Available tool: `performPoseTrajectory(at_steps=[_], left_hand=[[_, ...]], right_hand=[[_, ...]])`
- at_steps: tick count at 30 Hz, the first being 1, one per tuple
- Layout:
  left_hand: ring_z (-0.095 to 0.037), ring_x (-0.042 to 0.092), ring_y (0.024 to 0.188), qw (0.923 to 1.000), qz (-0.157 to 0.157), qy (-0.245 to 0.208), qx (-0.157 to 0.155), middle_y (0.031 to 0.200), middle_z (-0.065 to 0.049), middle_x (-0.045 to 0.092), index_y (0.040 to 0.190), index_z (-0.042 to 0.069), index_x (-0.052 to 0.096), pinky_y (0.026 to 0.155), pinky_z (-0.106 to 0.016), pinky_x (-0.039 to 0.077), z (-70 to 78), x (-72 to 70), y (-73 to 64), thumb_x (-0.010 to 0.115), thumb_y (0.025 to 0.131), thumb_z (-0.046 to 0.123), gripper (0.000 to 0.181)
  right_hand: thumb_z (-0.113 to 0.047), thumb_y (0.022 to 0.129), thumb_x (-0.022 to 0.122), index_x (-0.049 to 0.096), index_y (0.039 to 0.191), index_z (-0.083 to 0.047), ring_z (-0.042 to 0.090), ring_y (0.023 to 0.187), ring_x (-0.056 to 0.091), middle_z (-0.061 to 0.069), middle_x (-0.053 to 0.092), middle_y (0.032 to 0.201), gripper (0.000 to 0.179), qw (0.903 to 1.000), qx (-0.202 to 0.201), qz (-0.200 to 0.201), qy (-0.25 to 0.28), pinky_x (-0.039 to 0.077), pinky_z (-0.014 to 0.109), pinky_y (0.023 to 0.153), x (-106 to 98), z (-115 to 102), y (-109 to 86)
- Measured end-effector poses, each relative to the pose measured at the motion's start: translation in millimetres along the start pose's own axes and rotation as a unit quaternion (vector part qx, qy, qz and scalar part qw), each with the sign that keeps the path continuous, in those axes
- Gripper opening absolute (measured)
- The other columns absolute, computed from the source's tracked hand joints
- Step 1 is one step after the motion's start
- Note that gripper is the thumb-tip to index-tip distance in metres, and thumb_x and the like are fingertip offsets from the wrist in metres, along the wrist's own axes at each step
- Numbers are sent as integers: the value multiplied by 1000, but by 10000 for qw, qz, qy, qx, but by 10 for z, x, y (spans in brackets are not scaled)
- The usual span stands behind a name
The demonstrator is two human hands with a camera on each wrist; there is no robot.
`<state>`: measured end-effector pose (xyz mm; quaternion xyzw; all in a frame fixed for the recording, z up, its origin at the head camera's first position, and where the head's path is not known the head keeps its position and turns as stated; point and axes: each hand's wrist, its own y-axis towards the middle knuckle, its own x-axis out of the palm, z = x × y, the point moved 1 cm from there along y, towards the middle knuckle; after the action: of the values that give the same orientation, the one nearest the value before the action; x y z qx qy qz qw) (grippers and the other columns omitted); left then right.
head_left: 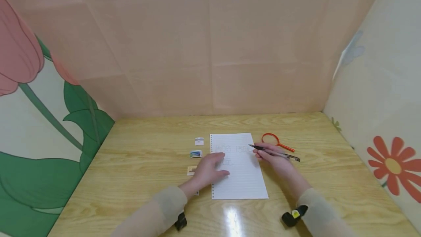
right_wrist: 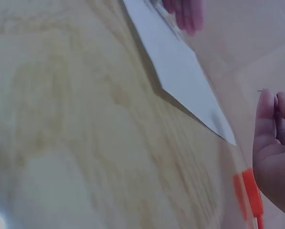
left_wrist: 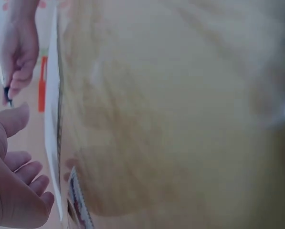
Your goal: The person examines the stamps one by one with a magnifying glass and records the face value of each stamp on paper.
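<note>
A lined loose-leaf sheet with punched holes down its left side lies on the table, with faint writing across its upper part. My right hand pinches a black pen at the sheet's right edge, the tip pointing left over the paper. Over the left edge of the sheet is my left hand, thumb and fingers spread apart and nothing held. Small stamp-like pictures stand in a column left of the sheet: a pale one, a blue-green one and a yellowish one. Another is mostly hidden below my left wrist.
An orange-red magnifying glass lies right of the sheet, just beyond my right hand. The wooden table meets a pinkish back wall and flower-patterned side walls. A black wrist device is at my right sleeve.
</note>
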<state>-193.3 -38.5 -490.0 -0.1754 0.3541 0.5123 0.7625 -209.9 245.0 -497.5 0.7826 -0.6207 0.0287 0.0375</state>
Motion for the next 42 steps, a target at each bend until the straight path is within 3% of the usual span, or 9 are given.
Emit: performPoseTrajectory(at_steps=[7,15,20,27,42], left_hand=[[-29,43,137,9995,-153,259,75,147,-11,50,142,2,52,114,-44,33,-18,30,-26,83,81,31,74],[-30,39,139,9971,-358,594,304,149,-12,47,140,2,53,116,-46,30,-36,54,-40,84,78,34,76],[-28,39,140,9929,-400,1051,386,148,-11,48,139,2,55,116,-42,29,-46,85,-39,84,79,37,75],[-26,36,141,9913,-470,1183,328,150,-10,46,137,1,57,117,-41,29,-53,104,-35,82,81,38,72],[-27,36,142,9914,-522,1145,363,150,-10,46,137,1,57,116,-41,29,-59,104,-29,82,81,39,72]], right_hand=[[-15,98,63,60,130,4,12,85,64,21,70,108,37,9873,78,249,-1569,55,22,75,175,18,34],[-14,92,72,68,109,-3,17,68,58,7,63,82,21,9640,-6,444,-2622,49,23,56,330,41,82],[-11,88,74,65,99,-5,15,63,54,3,61,78,15,9546,-119,581,-2918,47,23,53,399,36,81],[-5,86,73,63,92,-7,14,61,52,1,60,75,12,9466,-111,656,-3154,44,21,52,422,89,85],[-3,85,73,62,88,-6,14,59,54,0,60,73,12,9463,-336,560,-3167,43,21,49,458,145,80]])
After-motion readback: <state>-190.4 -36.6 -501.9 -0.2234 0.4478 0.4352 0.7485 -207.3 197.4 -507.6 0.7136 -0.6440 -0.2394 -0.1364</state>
